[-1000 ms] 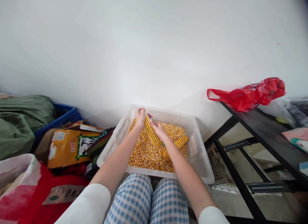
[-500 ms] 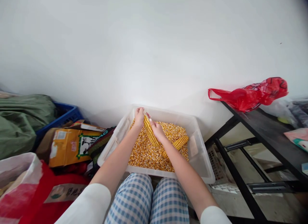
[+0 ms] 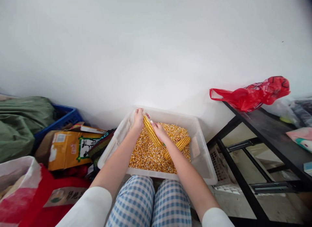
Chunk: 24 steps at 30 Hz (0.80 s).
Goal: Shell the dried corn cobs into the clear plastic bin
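A yellow corn cob (image 3: 152,132) is held at a slant above a bed of loose corn kernels (image 3: 143,157). My left hand (image 3: 139,118) is closed round the cob's upper end. Against the cob's right side, my right hand (image 3: 159,131) grips it with the thumb along the kernels; its other fingers are partly hidden behind the cob. The kernels lie in a translucent plastic bin (image 3: 203,162) in front of my knees. On the kernels to the right rests a second corn cob (image 3: 182,143), partly covered by my right forearm.
A black metal-framed table (image 3: 273,129) stands at right with a red plastic bag (image 3: 255,93) on it. To the left are a yellow cardboard box (image 3: 65,152), a blue crate (image 3: 65,118) under green cloth (image 3: 24,123), and a red bag (image 3: 48,194). A white wall rises behind the bin.
My left hand has shifted slightly left with the cob's upper end. The right hand stays on the cob, and the second cob lies where it was.
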Motion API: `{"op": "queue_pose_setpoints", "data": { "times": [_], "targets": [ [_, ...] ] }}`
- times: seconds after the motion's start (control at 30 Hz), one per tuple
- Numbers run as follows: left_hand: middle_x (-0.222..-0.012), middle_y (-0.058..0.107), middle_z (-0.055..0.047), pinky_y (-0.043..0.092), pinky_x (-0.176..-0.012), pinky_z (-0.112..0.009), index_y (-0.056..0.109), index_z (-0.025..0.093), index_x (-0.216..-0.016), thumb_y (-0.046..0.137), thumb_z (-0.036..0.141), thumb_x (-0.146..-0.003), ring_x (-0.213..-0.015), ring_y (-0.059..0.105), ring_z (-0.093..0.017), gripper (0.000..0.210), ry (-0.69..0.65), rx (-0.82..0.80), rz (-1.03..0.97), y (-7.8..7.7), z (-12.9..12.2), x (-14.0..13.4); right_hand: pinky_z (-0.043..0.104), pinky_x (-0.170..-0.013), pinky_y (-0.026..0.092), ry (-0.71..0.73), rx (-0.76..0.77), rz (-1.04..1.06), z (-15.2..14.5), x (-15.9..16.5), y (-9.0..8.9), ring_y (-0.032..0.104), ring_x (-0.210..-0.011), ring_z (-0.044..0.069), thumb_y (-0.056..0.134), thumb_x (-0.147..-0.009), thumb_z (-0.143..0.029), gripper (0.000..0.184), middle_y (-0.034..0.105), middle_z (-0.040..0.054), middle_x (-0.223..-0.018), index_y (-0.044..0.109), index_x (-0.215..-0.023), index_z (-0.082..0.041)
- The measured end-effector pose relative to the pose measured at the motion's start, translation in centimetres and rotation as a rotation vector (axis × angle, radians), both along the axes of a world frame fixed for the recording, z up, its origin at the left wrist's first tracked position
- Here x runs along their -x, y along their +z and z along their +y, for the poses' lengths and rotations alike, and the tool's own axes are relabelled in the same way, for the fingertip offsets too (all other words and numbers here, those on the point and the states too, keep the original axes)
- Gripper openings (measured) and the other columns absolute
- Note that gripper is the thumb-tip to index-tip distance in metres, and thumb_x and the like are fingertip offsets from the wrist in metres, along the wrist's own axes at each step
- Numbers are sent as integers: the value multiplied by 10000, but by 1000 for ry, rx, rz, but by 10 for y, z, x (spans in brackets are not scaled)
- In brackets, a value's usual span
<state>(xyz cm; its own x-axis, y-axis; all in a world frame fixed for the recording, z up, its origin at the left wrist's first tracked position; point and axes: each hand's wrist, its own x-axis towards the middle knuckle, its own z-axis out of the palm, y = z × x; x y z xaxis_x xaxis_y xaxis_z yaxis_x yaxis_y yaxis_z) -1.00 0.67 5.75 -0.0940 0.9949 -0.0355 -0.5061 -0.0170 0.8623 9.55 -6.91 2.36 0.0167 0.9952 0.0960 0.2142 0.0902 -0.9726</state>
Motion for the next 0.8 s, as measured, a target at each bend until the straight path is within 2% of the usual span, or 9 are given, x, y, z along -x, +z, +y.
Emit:
{"op": "queue_pose_setpoints", "data": {
  "times": [0.1, 0.2, 0.3, 0.47, 0.57, 0.67, 0.8],
  "targets": [
    [-473, 509, 47, 377, -414, -209, 402, 213, -876, 472, 342, -717, -413, 540, -147, 216, -24, -10, 14, 0, -1, 0, 318, -767, 440, -111, 56, 51, 3, 0, -5, 598, -808, 202, 346, -777, -650, 575, 676, 59, -815, 661, -895, -184],
    [-475, 513, 43, 376, -414, -208, 410, 209, -885, 473, 355, -722, -409, 536, -143, 228, -24, -16, 8, 2, -1, 0, 317, -745, 451, 0, 101, 135, 2, -6, -5, 606, -781, 195, 375, -763, -655, 584, 674, 61, -798, 658, -918, -168],
    [-470, 515, 39, 380, -419, -213, 416, 210, -882, 477, 349, -720, -409, 534, -144, 222, 19, 6, -9, 2, 1, 1, 329, -766, 445, 129, 108, 83, 0, -8, -4, 606, -789, 198, 453, -730, -642, 542, 673, 53, -794, 672, -900, -175],
    [-461, 518, 39, 365, -402, -215, 425, 215, -899, 481, 355, -722, -387, 522, -146, 232, -9, 9, 5, 2, 3, 5, 342, -765, 451, -24, 143, 80, 0, -4, -8, 608, -771, 208, 341, -755, -686, 614, 671, 59, -738, 683, -856, -186],
    [-459, 519, 38, 364, -398, -213, 432, 211, -928, 479, 355, -723, -388, 525, -148, 254, 11, 11, -5, 4, 4, 6, 335, -772, 457, 86, 150, 120, -1, -7, -3, 613, -794, 198, 349, -766, -671, 591, 679, 51, -796, 676, -914, -201],
    [-460, 519, 35, 375, -408, -218, 439, 202, -937, 484, 375, -727, -390, 526, -147, 276, 45, 52, -28, 4, 5, 8, 332, -793, 452, 215, 95, 59, -4, -10, 2, 607, -841, 193, 443, -752, -629, 521, 681, 36, -861, 664, -969, -210],
    [-458, 514, 33, 374, -408, -223, 444, 192, -929, 489, 405, -735, -377, 517, -145, 291, 56, 100, -18, 4, 6, 12, 331, -802, 446, 154, 51, -14, -5, -5, -1, 608, -832, 189, 422, -766, -625, 531, 683, 44, -863, 669, -963, -198]
  ]
}}
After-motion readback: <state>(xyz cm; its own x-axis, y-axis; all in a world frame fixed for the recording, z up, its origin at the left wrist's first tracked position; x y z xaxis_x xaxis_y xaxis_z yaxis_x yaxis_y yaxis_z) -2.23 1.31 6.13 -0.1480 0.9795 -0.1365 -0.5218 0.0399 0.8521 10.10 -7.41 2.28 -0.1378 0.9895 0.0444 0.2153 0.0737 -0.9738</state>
